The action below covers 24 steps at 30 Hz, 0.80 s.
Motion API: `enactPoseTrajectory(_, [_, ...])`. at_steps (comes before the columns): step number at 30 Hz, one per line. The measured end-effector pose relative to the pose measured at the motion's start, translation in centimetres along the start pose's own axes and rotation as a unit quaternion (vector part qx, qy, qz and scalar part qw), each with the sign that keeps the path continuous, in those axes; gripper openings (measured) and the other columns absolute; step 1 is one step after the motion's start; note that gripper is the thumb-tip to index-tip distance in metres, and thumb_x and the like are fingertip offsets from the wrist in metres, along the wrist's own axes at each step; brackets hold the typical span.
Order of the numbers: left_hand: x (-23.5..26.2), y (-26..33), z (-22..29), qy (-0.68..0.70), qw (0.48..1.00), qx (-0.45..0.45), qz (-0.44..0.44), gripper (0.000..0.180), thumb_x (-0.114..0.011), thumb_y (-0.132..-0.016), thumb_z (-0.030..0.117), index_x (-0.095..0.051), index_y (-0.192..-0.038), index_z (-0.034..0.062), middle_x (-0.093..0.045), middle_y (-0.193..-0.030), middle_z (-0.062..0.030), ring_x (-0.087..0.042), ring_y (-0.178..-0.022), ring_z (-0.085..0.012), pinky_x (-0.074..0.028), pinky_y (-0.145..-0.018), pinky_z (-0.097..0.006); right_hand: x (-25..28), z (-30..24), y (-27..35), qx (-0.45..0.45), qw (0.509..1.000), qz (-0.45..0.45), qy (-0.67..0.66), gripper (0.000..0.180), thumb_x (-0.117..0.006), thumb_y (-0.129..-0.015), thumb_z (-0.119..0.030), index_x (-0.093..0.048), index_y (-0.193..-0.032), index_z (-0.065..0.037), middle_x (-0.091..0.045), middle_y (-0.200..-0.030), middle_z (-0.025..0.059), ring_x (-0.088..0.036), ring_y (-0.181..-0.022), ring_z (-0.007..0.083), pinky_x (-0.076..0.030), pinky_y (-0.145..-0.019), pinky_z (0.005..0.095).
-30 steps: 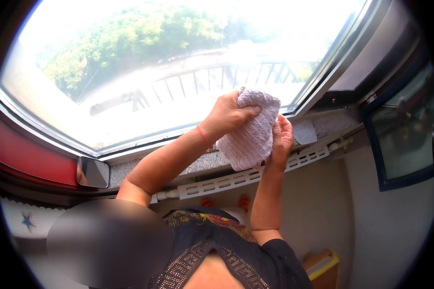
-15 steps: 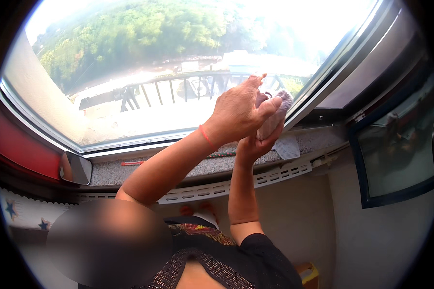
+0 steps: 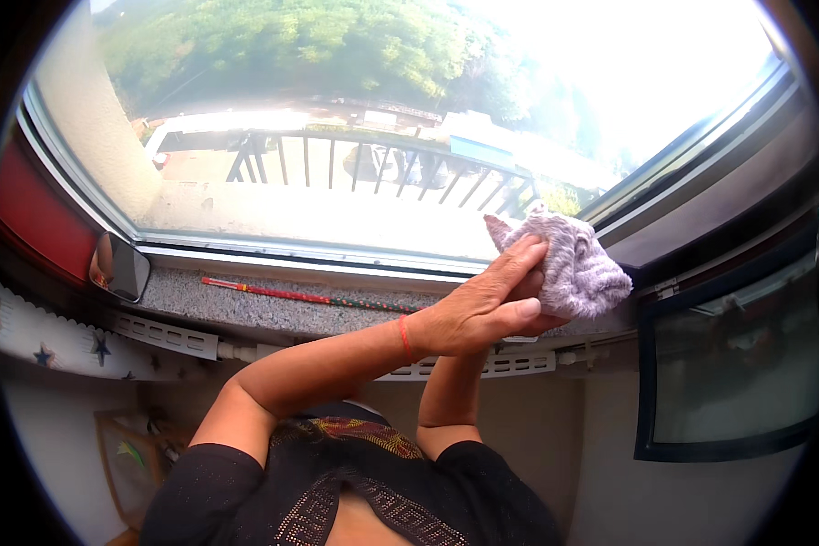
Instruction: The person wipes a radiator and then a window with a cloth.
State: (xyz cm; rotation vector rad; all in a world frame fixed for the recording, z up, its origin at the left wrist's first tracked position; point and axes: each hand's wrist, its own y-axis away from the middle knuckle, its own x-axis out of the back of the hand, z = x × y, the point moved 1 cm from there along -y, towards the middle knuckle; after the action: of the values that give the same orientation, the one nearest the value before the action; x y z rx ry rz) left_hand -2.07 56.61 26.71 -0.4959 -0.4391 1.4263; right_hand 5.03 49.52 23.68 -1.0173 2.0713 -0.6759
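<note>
A fluffy lilac-grey cloth (image 3: 587,268) is bunched up in front of the window's lower right corner. My left hand (image 3: 487,305), with a red string on its wrist, lies against the cloth's near side. Its fingers stretch out straight and the thumb stands apart from them. My right hand (image 3: 548,324) is behind the left one, mostly hidden, and supports the cloth from below and behind; only bits of its fingers show.
A speckled stone sill (image 3: 177,296) runs below the window frame (image 3: 309,258). On it lie a thin red-and-green stick (image 3: 287,294) and a dark phone-like slab (image 3: 123,266) at left. A slotted white radiator (image 3: 519,363) sits below. A dark-framed glass panel (image 3: 737,373) stands at right.
Both hands have come down and nearer with the cloth, away from the glass. The cloth now spreads out more to the right of the fingers. The view has shifted too.
</note>
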Motion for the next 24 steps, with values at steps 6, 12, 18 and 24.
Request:
enactPoseTrajectory(6, [-2.3, -5.3, -4.8, -0.030, 0.998, -0.005, 0.057, 0.085, -0.064, -0.078, 0.045, -0.030, -0.139, -0.0034, -0.039, -0.136, -0.0253, -0.037, -0.130, -0.0328, -0.029, -0.108, -0.040, 1.7, 2.0, -4.4, 0.062, 0.983, -0.108, 0.134, 0.063, -0.065, -0.084, -0.023, -0.033, -0.130, 0.005, -0.049, -0.112, 0.0198, -0.058, -0.102, 0.0279, -0.052, -0.086, 0.0381])
enactPoseTrajectory(12, [-2.8, -5.1, -6.8, -0.039, 0.991, 0.015, 0.126, 0.078, -0.063, -0.080, 0.035, -0.031, -0.137, -0.0059, -0.040, -0.136, -0.0261, -0.039, -0.129, -0.0338, -0.030, -0.107, -0.038, -0.3, 8.4, -4.7, 0.204, 0.966, -0.119, 0.105, 0.080, -0.069, -0.078, -0.016, -0.020, -0.138, 0.003, -0.038, -0.128, 0.0207, -0.049, -0.115, 0.0300, -0.043, -0.098, 0.0410])
enactPoseTrajectory(18, [0.2, 5.7, -4.0, -0.242, 0.968, -0.017, 0.066, 0.045, -0.067, -0.079, 0.014, -0.054, -0.119, 0.0008, -0.061, -0.110, -0.0200, -0.060, -0.101, -0.0355, -0.048, -0.087, -0.040, -1.6, 8.6, -5.5, 0.102, 0.984, -0.131, -0.067, 0.078, -0.065, -0.080, -0.020, -0.022, -0.141, 0.003, -0.038, -0.136, 0.0239, -0.045, -0.123, 0.0337, -0.037, -0.104, 0.0441])
enactPoseTrajectory(24, [5.9, 23.0, -2.5, -0.404, 0.888, 0.101, 0.197, 0.016, -0.065, -0.078, 0.010, -0.067, -0.093, 0.0030, -0.068, -0.088, -0.0134, -0.065, -0.082, -0.0295, -0.052, -0.073, -0.036, -3.0, 6.6, -2.7, 0.069, 0.982, -0.166, -0.053, 0.081, -0.063, -0.078, -0.016, -0.018, -0.142, 0.003, -0.036, -0.136, 0.0236, -0.042, -0.126, 0.0344, -0.035, -0.107, 0.0439])
